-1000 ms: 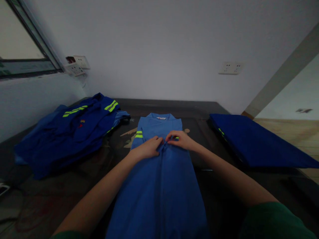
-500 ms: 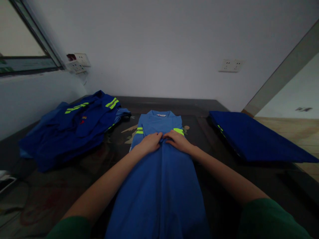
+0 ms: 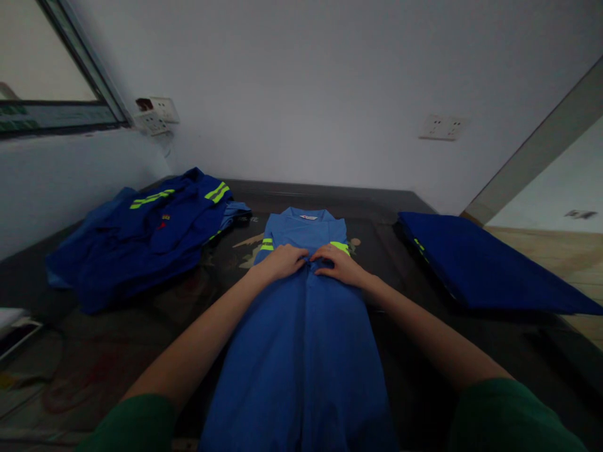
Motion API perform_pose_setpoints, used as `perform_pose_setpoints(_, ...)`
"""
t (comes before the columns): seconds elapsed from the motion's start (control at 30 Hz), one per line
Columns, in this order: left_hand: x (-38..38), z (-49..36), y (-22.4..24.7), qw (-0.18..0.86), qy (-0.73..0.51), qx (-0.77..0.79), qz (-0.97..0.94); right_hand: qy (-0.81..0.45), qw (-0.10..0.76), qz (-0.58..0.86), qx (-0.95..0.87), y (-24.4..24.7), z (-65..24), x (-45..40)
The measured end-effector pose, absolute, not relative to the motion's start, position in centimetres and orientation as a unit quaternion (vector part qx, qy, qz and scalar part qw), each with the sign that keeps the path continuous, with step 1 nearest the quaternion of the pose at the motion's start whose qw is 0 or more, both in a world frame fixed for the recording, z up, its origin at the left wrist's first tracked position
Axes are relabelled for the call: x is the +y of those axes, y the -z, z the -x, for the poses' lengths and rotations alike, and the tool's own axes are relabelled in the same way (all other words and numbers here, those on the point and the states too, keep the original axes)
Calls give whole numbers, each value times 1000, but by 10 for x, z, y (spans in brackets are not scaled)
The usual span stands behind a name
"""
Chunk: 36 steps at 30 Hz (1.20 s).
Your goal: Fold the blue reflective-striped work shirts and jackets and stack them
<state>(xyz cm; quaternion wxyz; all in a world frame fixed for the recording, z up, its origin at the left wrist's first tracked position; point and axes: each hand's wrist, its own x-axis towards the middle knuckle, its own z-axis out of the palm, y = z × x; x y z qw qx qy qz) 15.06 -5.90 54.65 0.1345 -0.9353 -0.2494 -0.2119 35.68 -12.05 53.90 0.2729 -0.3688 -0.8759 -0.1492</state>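
A light blue work jacket [image 3: 308,351] with yellow-green bands lies lengthwise before me, its collar at the far end. On its upper part my left hand [image 3: 286,260] is closed, pinching the cloth by the centre line. Close beside it, my right hand [image 3: 338,263] has its fingers bent and pinches the same cloth from the other side. The fingertips of both hands nearly meet at the middle. What exactly lies between them, a fastening or only fabric, is too small to make out.
Dark blue jackets with yellow-green stripes lie loosely piled [image 3: 155,238] at the left. A flat dark blue folded garment [image 3: 475,260] lies at the right, its corner over the table edge. The dark table [image 3: 377,201] meets a white wall with sockets [image 3: 443,127].
Both hands stay on the jacket at nearly the same spot, with only slight finger movement. The whole view has shifted a little.
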Motion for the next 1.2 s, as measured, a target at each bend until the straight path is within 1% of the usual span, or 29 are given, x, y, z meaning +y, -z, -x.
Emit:
perform_pose_setpoints(0.1,-58,-150,-546,125,212,-251,936,204,212,389,-873,-539,-353,-124)
perform_pose_setpoints(0.23,-52,-151,-544,144,213,-246,935,290,94,392,-868,-543,-345,-130)
perform_pose_setpoints(0.3,-50,-151,-543,157,211,-248,932,316,60,398,-859,-547,-342,-134)
perform_pose_setpoints(0.33,-49,-152,-543,164,210,-249,931,322,56,403,-855,-548,-342,-136)
perform_pose_setpoints(0.43,-52,-152,-544,184,205,-254,927,308,88,421,-849,-553,-343,-141)
perform_pose_setpoints(0.57,-68,-150,-537,206,197,-269,920,246,134,433,-857,-554,-346,-144)
perform_pose_setpoints(0.7,-81,-143,-514,223,217,-289,905,214,136,432,-866,-555,-348,-142)
perform_pose_setpoints(0.87,-80,-135,-487,246,255,-245,903,189,161,416,-875,-550,-351,-134)
perform_pose_setpoints(1.07,-77,-133,-489,265,285,-229,892,106,255,408,-870,-538,-354,-113)
perform_pose_setpoints(1.2,-69,-133,-489,277,308,-195,889,102,255,412,-869,-538,-358,-103)
